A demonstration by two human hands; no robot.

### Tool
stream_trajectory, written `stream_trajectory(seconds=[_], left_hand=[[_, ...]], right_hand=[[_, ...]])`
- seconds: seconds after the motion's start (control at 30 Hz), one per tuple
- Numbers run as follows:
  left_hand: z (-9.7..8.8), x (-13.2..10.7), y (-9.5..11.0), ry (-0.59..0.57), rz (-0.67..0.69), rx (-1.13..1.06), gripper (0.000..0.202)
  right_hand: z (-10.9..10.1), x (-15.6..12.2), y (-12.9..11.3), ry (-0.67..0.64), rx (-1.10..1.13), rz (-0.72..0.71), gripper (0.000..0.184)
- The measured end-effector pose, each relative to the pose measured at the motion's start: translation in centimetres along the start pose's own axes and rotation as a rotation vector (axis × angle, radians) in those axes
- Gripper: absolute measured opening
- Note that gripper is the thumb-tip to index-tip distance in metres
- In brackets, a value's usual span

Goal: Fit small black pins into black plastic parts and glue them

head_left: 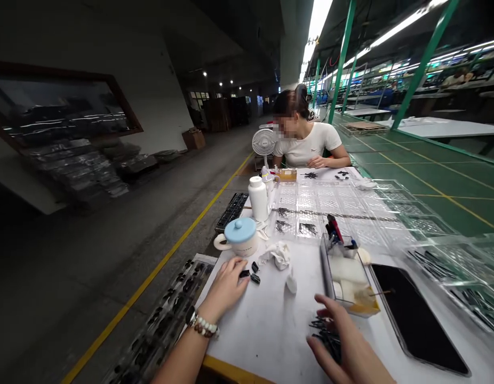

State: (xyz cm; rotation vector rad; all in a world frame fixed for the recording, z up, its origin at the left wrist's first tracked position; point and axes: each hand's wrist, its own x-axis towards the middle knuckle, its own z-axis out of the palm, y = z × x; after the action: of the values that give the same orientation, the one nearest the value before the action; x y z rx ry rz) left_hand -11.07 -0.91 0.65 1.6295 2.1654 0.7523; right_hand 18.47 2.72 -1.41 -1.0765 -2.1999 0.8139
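Note:
My left hand (226,285) is by the table's left edge, its fingers closed around a small black piece (244,273). Right beside it lie two more small black pieces, one nearer (255,278) and one farther (255,266). With thumb and fingers apart, my right hand (349,333) hovers at a pile of thin black sticks (325,336), partly covering it; nothing shows in its grasp. A crumpled white tissue (279,255) and a small white oval item (291,282) lie between the hands.
A blue-lidded mug (242,237) and white bottle (258,198) stand at the left. A clear box (347,272) of tools and a dark tablet (417,314) are at the right. Clear trays (335,200) reach toward a co-worker (311,141). Black-part trays (167,309) lie left of the table.

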Motion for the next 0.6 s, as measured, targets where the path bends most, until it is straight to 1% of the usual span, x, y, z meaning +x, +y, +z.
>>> stream_trajectory(seconds=[0.07,0.13,0.27,0.33,0.4,0.43,0.53,0.6], left_hand=[[0.6,0.0,-1.2,-0.014,0.042,0.014,0.034],[0.8,-0.1,-2.1,-0.001,0.075,0.019,0.027],[0.7,-0.2,-3.4,0.056,0.111,0.012,0.026],[0.6,-0.1,-4.0,0.082,0.118,0.002,0.027],[0.7,0.2,-4.4,0.1,0.113,-0.012,0.03],[0.7,0.3,-4.6,0.108,0.103,-0.021,0.032],[0.7,0.8,-4.5,0.121,0.058,-0.061,0.037],[0.7,0.8,-4.3,0.106,0.041,-0.093,0.037]], right_hand=[[1.7,2.2,-0.6,-0.078,0.025,0.062,0.058],[3.1,4.0,-0.9,-0.098,0.014,0.088,0.06],[5.3,7.2,-0.4,-0.05,-0.027,0.041,0.054],[6.0,8.4,0.0,-0.024,-0.045,0.027,0.043],[6.5,9.1,0.3,0.006,-0.055,0.027,0.027],[6.7,9.3,0.4,0.023,-0.056,0.031,0.023],[7.1,9.4,0.7,0.058,-0.032,0.039,0.019],[7.1,9.3,0.9,0.076,0.001,0.047,0.017]])
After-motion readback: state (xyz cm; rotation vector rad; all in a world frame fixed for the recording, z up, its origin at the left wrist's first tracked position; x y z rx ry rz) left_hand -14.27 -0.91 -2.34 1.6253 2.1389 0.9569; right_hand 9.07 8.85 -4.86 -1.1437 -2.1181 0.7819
